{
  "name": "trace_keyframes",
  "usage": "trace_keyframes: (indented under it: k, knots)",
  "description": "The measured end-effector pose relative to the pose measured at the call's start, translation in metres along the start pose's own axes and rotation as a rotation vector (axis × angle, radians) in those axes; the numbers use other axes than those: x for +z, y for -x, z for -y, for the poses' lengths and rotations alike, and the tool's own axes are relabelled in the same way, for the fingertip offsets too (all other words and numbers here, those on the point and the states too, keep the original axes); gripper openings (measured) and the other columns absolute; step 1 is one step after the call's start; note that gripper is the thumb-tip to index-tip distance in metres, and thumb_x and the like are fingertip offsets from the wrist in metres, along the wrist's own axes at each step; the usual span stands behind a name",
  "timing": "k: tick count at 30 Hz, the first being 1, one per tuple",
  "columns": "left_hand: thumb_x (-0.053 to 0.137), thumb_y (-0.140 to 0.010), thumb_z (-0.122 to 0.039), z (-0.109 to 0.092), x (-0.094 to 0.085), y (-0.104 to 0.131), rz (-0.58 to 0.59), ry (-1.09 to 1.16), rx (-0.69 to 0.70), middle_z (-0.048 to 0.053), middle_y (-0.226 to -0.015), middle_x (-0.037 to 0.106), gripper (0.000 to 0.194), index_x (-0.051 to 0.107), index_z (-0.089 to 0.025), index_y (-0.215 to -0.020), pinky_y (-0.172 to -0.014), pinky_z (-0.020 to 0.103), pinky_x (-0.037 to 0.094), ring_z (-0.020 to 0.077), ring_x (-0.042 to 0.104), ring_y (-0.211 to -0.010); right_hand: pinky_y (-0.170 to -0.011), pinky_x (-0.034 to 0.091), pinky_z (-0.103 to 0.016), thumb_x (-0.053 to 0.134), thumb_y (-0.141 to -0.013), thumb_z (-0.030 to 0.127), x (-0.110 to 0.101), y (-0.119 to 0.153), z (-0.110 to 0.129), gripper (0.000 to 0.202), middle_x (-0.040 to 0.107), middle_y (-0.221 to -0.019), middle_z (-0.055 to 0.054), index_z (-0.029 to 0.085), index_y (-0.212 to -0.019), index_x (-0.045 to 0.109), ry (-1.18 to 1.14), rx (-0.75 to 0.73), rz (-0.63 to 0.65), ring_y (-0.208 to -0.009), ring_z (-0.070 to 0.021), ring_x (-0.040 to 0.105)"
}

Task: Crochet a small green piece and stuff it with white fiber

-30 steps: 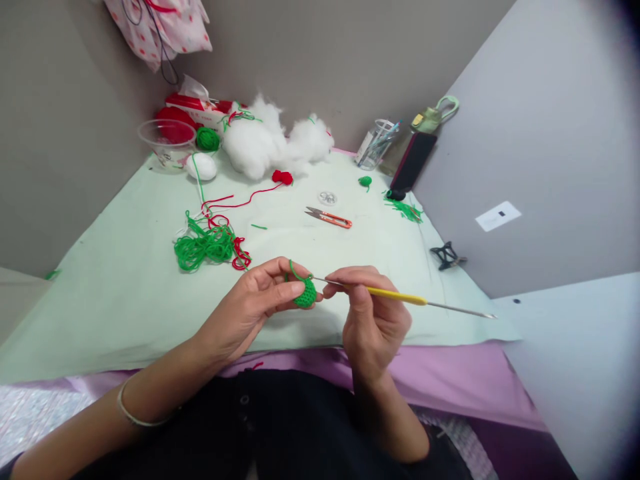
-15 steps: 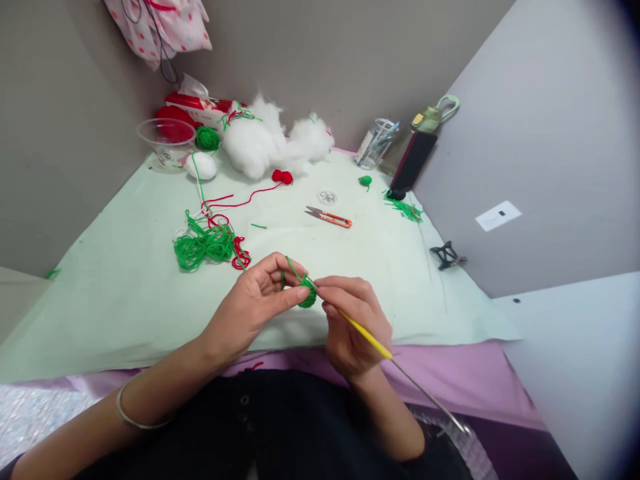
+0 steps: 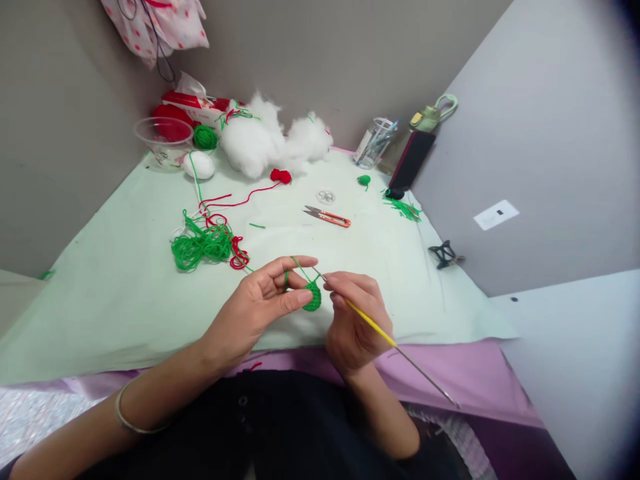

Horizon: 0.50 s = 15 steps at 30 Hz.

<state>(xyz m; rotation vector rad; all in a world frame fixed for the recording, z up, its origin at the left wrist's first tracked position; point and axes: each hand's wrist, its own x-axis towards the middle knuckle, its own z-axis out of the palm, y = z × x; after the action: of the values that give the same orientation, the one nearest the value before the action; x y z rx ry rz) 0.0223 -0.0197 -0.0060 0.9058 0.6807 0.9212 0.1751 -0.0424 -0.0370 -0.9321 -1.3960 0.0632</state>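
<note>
Between the thumb and fingers of my left hand [image 3: 265, 297] is a small round green crochet piece [image 3: 313, 297]. Green yarn runs over the raised index finger and around another finger of that hand. My right hand [image 3: 357, 320] grips a crochet hook [image 3: 373, 325] with a yellow handle and metal shaft, held like a pen. The hook's tip is just above the piece, with a strand of green yarn stretched up to it. To the left lies a loose heap of green yarn [image 3: 203, 247], from which a strand leads toward my left hand.
Orange-handled thread snips [image 3: 327, 217] lie mid-table, near a small clear dish [image 3: 326, 197]. White stuffing [image 3: 255, 140], a plastic tub [image 3: 165, 143] and a green yarn ball [image 3: 205, 137] stand at the back. A phone [image 3: 411, 160] leans at right beside green yarn scraps [image 3: 404, 209].
The hook's tip has moved up and away from the crochet piece, pulling a strand of yarn with it. My left index finger has straightened out.
</note>
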Motion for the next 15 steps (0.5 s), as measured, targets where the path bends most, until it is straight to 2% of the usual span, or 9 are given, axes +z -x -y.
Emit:
trace_keyframes:
  k: [3,9,15]
  knots:
    - [0.077,-0.088,-0.029,0.0,0.0,0.001,0.016,0.012,0.011,-0.001,-0.085,0.062,0.041,0.071,-0.024,-0.128,-0.081,0.025,0.044,0.0129,0.056,-0.082,-0.066,0.06,-0.037,0.06,-0.098,0.019,-0.001,-0.004,0.001,0.021,0.076,-0.093,-0.005,0.03,-0.108,0.075,-0.132,0.078,0.039,-0.084,-0.0202,0.072]
    - [0.08,-0.084,-0.021,0.001,-0.004,0.001,0.019,0.018,-0.008,-0.001,-0.09,0.065,0.057,0.064,-0.028,-0.139,-0.086,0.027,0.047,0.014,0.061,-0.088,-0.072,0.06,-0.038,0.058,-0.101,0.028,-0.005,-0.013,0.002,0.017,0.076,-0.089,-0.004,0.028,-0.101,0.075,-0.309,0.251,0.148,-0.084,-0.02,0.071]
    - [0.079,-0.084,-0.019,-0.003,-0.006,0.001,0.033,-0.055,-0.003,-0.002,-0.09,0.065,0.075,0.049,-0.031,-0.152,-0.081,0.025,0.049,0.0121,0.062,-0.083,-0.08,0.059,-0.038,0.064,-0.096,0.018,-0.009,-0.014,0.003,0.019,0.077,-0.098,-0.004,0.027,-0.108,0.077,-0.342,0.251,0.291,-0.093,-0.0201,0.071]
